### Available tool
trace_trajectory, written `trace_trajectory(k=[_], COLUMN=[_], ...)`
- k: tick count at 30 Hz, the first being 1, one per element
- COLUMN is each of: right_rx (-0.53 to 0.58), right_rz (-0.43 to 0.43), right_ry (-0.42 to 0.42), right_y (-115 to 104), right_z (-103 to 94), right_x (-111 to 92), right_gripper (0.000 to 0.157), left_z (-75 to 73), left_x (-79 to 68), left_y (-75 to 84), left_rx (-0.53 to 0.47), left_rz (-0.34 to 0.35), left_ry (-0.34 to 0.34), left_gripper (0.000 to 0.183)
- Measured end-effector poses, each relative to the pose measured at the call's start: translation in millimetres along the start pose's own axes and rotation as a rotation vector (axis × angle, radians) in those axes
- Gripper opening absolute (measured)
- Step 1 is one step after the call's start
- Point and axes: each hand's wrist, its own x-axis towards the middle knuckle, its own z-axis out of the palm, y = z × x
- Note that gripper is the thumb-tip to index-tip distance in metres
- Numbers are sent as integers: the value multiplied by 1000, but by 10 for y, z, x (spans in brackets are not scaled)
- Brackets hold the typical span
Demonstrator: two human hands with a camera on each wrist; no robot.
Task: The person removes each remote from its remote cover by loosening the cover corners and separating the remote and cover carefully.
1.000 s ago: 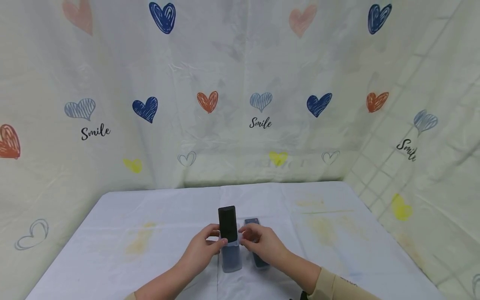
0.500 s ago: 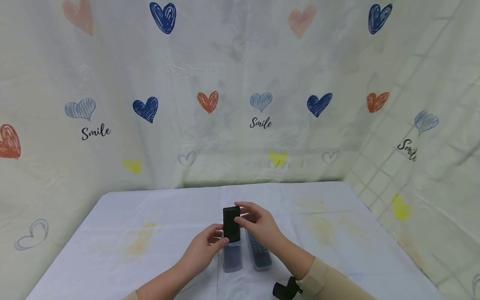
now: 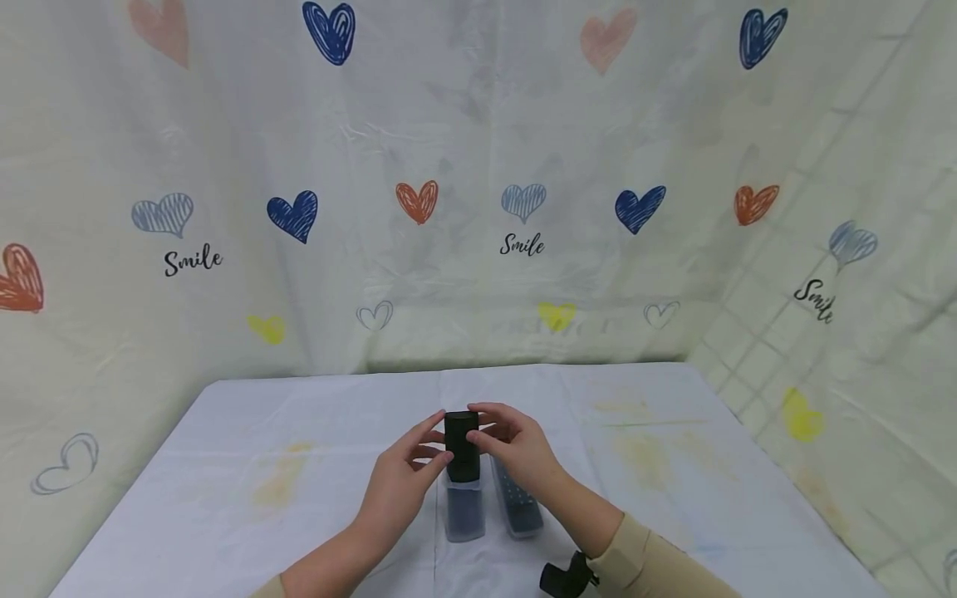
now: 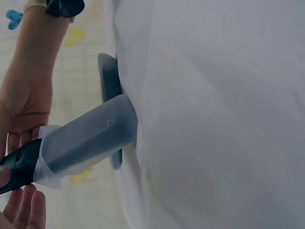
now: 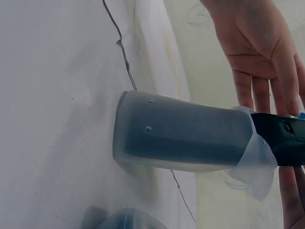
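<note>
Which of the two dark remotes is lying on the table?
The dotted remote, on the right; the other remote is held on end by the left hand and right hand, partly out of its translucent sleeve.

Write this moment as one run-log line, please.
left grip: holds black device; right grip: holds same device; translucent sleeve: around its lower part

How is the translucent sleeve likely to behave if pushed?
The translucent sleeve is probably floppy at its mouth, which flares loosely. Lower down it's likely firmer around the black device. With so narrow an end, it may tip.
</note>
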Motion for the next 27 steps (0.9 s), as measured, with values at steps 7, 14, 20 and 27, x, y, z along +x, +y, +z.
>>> trace_trajectory(k=[7, 14, 20, 27], right_rx=[-8, 3, -10, -30], right_rz=[14, 8, -3, -73], right_ry=[27, 75, 96, 58], right_y=[-21, -54, -94, -113], right_z=[-2, 22, 43, 56], right_x=[-12, -27, -61, -86], right_gripper=[43, 39, 36, 37], left_z=[48, 79, 81, 146], left_x=[34, 60, 43, 5], left_y=[5, 13, 74, 140], left_rx=[0, 35, 80, 60], left_rz=[13, 57, 70, 44], left_ry=[21, 12, -10, -18], left_gripper=[56, 60, 59, 74])
